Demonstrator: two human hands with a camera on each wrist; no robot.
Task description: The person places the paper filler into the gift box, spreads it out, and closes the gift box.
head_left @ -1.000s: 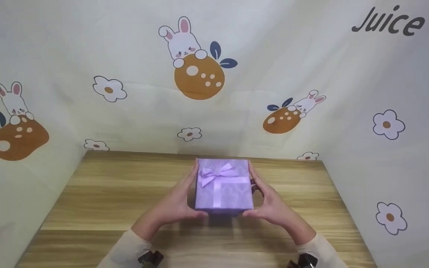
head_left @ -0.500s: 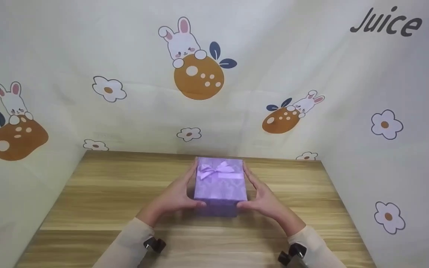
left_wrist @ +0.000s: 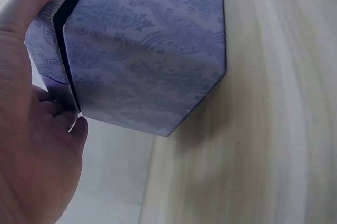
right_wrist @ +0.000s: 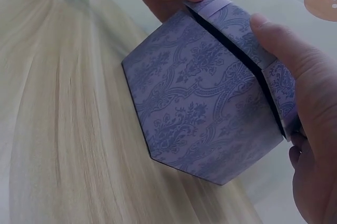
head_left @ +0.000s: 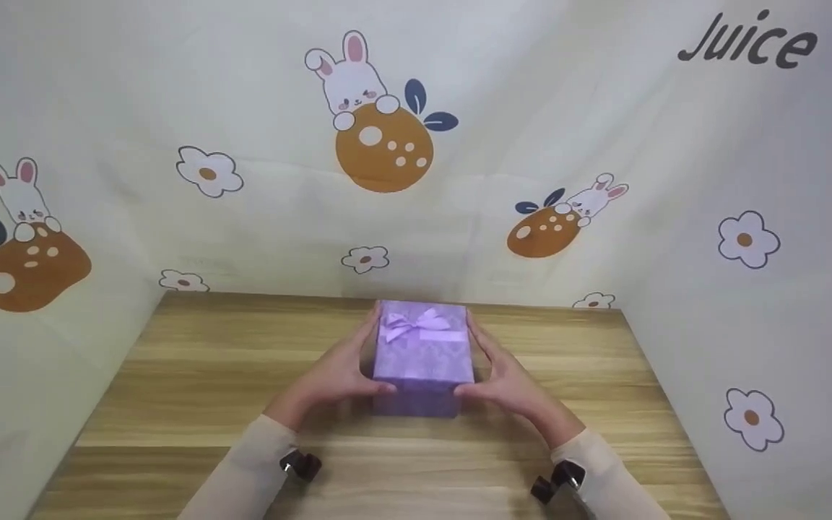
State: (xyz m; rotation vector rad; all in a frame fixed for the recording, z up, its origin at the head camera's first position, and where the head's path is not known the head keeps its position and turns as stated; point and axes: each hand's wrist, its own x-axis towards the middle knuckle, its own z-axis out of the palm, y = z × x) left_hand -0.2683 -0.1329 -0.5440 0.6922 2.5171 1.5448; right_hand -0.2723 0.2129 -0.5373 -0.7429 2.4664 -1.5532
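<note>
A purple patterned gift box (head_left: 416, 401) stands at the middle of the table, its lid (head_left: 423, 361) trimmed with a lilac ribbon bow (head_left: 417, 325). My left hand (head_left: 340, 372) grips the lid's left side, thumb at the front corner and fingers along the side. On the opposite side my right hand (head_left: 513, 383) holds the lid in the same way. Both wrist views show a dark gap between the lid and the box body (left_wrist: 147, 50). The inside of the box is hidden.
The wooden table (head_left: 192, 390) has wood-grain stripes. A pale cloth (head_left: 264, 217) with rabbits, oranges and flowers hangs behind it and on both sides. Each sleeve carries a dark wrist mount (head_left: 300, 466).
Both hands and the lid have moved lower and slightly left. The top looks smaller, and the front of the box now shows below it.
</note>
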